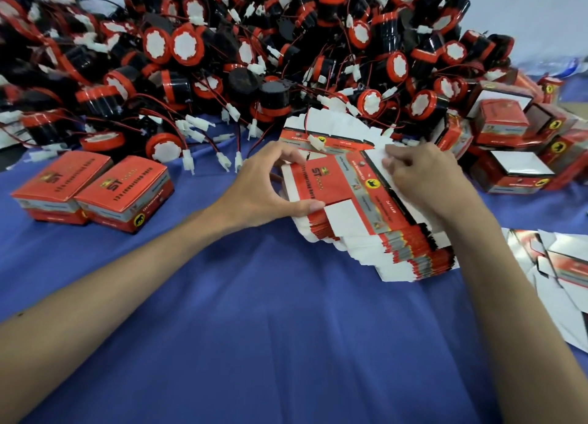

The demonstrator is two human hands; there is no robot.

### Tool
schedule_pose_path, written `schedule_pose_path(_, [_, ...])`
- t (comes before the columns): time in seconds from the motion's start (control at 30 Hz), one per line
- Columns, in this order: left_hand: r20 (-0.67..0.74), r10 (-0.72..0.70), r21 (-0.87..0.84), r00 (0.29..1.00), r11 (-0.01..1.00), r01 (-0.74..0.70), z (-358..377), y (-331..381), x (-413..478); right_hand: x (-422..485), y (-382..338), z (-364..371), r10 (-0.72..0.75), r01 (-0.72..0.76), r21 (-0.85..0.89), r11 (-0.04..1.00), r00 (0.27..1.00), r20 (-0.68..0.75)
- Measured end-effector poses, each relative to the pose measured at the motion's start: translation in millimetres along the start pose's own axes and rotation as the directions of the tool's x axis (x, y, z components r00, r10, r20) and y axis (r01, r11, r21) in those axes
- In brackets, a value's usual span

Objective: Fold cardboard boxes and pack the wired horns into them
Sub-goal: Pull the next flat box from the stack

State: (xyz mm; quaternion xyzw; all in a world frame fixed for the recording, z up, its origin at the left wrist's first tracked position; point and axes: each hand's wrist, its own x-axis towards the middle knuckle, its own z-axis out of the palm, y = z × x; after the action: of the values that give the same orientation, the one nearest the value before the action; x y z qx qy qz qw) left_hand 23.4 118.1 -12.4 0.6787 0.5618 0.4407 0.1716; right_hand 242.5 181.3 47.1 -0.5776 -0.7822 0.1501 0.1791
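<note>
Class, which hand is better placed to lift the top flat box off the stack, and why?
Probably the left hand: its thumb and fingers span the top flat box, gripping opposite edges. The right hand only pinches a white flap at the far side of the stack.

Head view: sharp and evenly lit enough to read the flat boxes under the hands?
Head view: even light, no glare; fine print on the red-and-white flat cardboard box gripped by left hand and right hand is blurred; wide-angle bending stretches the blue tablecloth near the edges.
</note>
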Motion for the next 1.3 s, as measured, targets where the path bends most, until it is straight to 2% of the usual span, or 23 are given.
schedule_pose_path(0.07, [0.065, -0.036, 0.035, 0.997, 0.999, 0.034, -5.2, -5.3, -4.0, -0.8, 4.2, -0.3, -0.029, 0.023, 0.107, 0.994, 0.998, 0.057])
schedule_pose_path(0.17, [0.191, -0.056, 0.206, 0.980, 0.978, 0.016, -11.6, -5.8, -3.7, -0.8, 12.1, -0.3, -0.076, 0.039, 0.228, 0.973, 0.985, 0.157])
schedule_pose_path(0.3, [0.300, 0.081, 0.448, 0.951, 0.868, -0.215, -19.3, 3.8, -1.9, 6.0, 20.9, 3.7, -0.164, 0.090, 0.323, 0.942, 0.964, 0.208])
schedule_pose_path(0.4, [0.378, 0.148, 0.526, 0.914, 0.778, -0.344, -21.8, 6.4, -6.1, 10.2, 24.6, 8.3, -0.161, 0.061, 0.407, 0.912, 0.962, 0.219])
schedule_pose_path(0.5, [0.395, 0.252, 0.579, 0.883, 0.679, -0.452, -26.3, 5.3, -6.9, 13.6, 29.2, 14.5, -0.093, -0.056, 0.510, 0.858, 0.961, 0.262])
schedule_pose_path(0.57, [0.411, 0.336, 0.597, 0.847, 0.603, -0.529, -29.1, 3.6, -6.0, 15.8, 31.1, 16.8, -0.062, -0.093, 0.505, 0.858, 0.958, 0.281])
schedule_pose_path(0.8, [0.341, 0.448, 0.640, 0.826, 0.533, -0.553, -35.2, -9.3, -11.5, 18.9, 32.8, 18.4, -0.096, -0.059, 0.475, 0.878, 0.950, 0.296])
schedule_pose_path(0.9, [0.325, 0.466, 0.658, 0.823, 0.513, -0.550, -38.8, -15.4, -11.8, 17.1, 31.6, 19.1, -0.080, -0.056, 0.457, 0.888, 0.959, 0.274])
schedule_pose_path(1.0, [0.266, 0.472, 0.648, 0.840, 0.558, -0.519, -39.5, -14.5, -5.9, 11.1, 26.9, 18.1, -0.080, -0.020, 0.409, 0.912, 0.971, 0.225])
schedule_pose_path(1.1, [0.233, 0.519, 0.633, 0.822, 0.561, -0.533, -35.2, -11.7, -4.5, 5.2, 21.1, 14.2, -0.165, 0.154, 0.188, 0.970, 0.985, 0.046])
schedule_pose_path(1.17, [0.252, 0.532, 0.614, 0.808, 0.557, -0.558, -32.9, -12.3, -8.1, 2.1, 17.5, 11.4, -0.276, 0.286, 0.100, 0.953, 0.956, -0.104])
schedule_pose_path(1.23, [0.272, 0.491, 0.573, 0.828, 0.608, -0.549, -32.9, -10.8, -13.8, 0.6, 17.2, 6.9, -0.326, 0.347, 0.104, 0.932, 0.929, -0.173])
schedule_pose_path(1.3, [0.288, 0.433, 0.530, 0.854, 0.670, -0.519, -34.7, -6.4, -18.1, 0.3, 20.3, 1.4, -0.316, 0.337, 0.159, 0.928, 0.938, -0.145])
